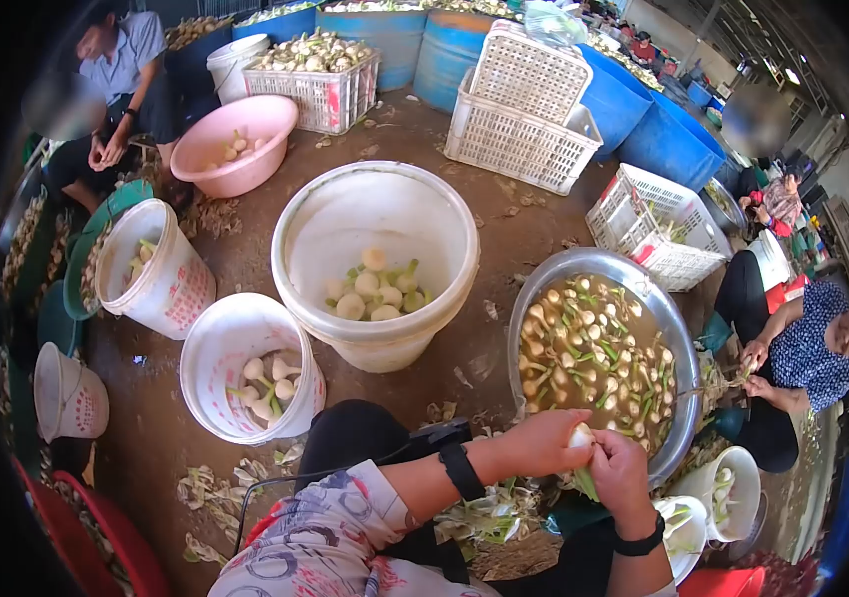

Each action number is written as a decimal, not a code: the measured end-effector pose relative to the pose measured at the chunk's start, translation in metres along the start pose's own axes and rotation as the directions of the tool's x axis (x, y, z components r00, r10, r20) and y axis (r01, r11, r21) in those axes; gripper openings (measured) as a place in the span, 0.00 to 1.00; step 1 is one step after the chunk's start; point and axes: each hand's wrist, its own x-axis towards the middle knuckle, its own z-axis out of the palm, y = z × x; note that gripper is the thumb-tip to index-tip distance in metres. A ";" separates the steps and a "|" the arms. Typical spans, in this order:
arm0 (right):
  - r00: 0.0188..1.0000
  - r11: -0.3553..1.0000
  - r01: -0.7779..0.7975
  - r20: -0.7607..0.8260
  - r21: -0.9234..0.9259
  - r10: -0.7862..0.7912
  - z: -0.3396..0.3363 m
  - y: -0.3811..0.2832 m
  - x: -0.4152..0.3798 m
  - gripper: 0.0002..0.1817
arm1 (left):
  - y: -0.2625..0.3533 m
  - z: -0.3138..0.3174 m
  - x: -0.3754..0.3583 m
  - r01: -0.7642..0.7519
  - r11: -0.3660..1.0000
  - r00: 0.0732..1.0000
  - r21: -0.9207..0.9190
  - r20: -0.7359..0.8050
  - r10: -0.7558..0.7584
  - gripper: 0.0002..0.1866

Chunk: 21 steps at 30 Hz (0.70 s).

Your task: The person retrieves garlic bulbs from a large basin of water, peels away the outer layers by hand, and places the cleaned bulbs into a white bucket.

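In the head view, your left hand (536, 445) and right hand (621, 471) meet between 4 and 5 o'clock over a pale, smooth, rounded bulb (580, 435), its limp green stalk (584, 484) hanging beneath. The bulb lies between the hands, in front of the near edge of a metal basin (685, 370). Your left grip is curled closed about the bulb; your right grip is drawn in tight against it, fingers folded, pinching at the stalk side, though the exact fingertip contact is hidden. Dark bands circle both wrists, and a printed cloth sleeve (320, 527) covers your left arm.

Toward 3 and 4 o'clock, the round, shiny basin brims with cloudy brown water and floating bulbs trailing green stems. Near the center stands a thick-rimmed white plastic bucket (375, 209) with trimmed, globe-like bulbs at its bottom. At 8 o'clock, a smaller white pail (220, 343) holds several long-necked bulbs; at 9, a red-printed pail (181, 284) leans, a few more inside. A glossy pink tub (260, 171) sits at 10 o'clock, a heaped lattice crate (340, 107) at 11, and stacked openwork crates (519, 144) at 1. Papery, crumpled husks (489, 522) litter the brown floor (504, 224) between 5 and 6 o'clock. At 3 o'clock, a co-worker (822, 338) in a dark patterned top sits with both hands together.
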 end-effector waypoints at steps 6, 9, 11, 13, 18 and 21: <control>0.946 0.721 -0.320 0.173 0.614 0.272 0.010 0.018 0.015 0.08 | 0.006 -0.007 -0.006 -0.148 0.981 0.988 -0.127 -0.066 0.141 0.29; 0.970 0.970 0.133 -0.227 0.201 -0.086 0.019 0.001 0.012 0.06 | -0.004 0.000 -0.001 -0.138 0.990 0.924 0.029 -0.357 0.139 0.28; 0.925 0.968 0.249 -0.295 -0.006 -0.240 0.018 -0.003 0.013 0.06 | 0.005 -0.009 -0.006 0.012 0.995 0.950 0.104 -0.311 0.021 0.27; 0.945 0.988 0.149 -0.297 0.027 -0.134 0.018 -0.014 0.014 0.07 | 0.006 -0.003 -0.005 -0.027 0.992 0.890 0.123 -0.450 0.080 0.22; 0.946 0.719 -0.045 -0.202 0.694 0.254 0.007 0.048 0.051 0.10 | 0.010 -0.014 0.004 0.144 0.749 0.986 -0.647 0.030 -0.164 0.20; 0.901 0.798 -0.033 -0.328 0.601 0.284 0.002 0.053 0.057 0.10 | 0.012 -0.016 0.006 0.277 0.275 0.961 -0.920 0.265 -0.081 0.26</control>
